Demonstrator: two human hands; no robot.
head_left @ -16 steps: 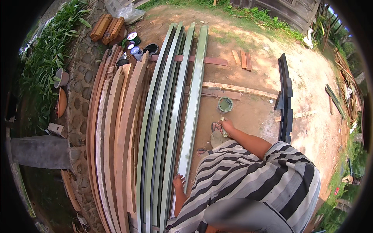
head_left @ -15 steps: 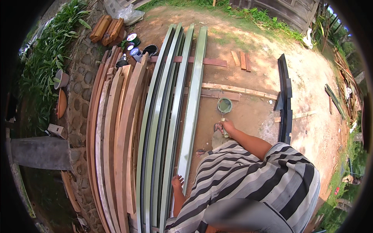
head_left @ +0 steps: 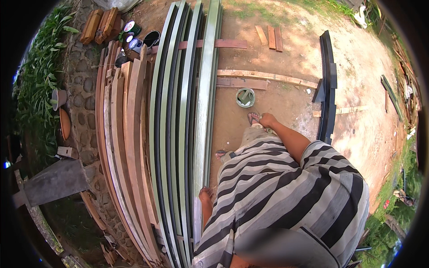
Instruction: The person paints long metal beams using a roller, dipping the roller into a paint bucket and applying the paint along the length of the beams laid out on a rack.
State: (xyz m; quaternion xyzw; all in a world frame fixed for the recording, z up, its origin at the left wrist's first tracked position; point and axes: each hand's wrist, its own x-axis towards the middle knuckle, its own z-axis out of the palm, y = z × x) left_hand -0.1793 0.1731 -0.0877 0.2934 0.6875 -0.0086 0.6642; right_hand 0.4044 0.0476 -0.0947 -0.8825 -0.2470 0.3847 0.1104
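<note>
My left hand (head_left: 206, 195) rests on the near end of a pale green painted plank (head_left: 203, 111), the rightmost of several long green and dark planks (head_left: 172, 116) lying side by side on the ground. Its fingers are bent down over the plank; whether they grip it is unclear. My right hand (head_left: 268, 119) hangs out in front of my striped shirt, just above my sandalled foot (head_left: 254, 118), loosely curled, and I cannot make out anything in it. A small round green paint can (head_left: 245, 97) stands on the dirt just beyond that hand.
Bare brown planks (head_left: 127, 134) lie left of the green ones, beside a stone-paved strip (head_left: 82, 102) and plants. Paint tins (head_left: 134, 35) stand at the far end. A stack of dark boards (head_left: 328, 80) lies to the right, with loose wood strips (head_left: 268, 77) on the dirt.
My right hand has moved a little forward, nearer the paint can. My left hand stays on the plank's near end. The view has tilted slightly.
</note>
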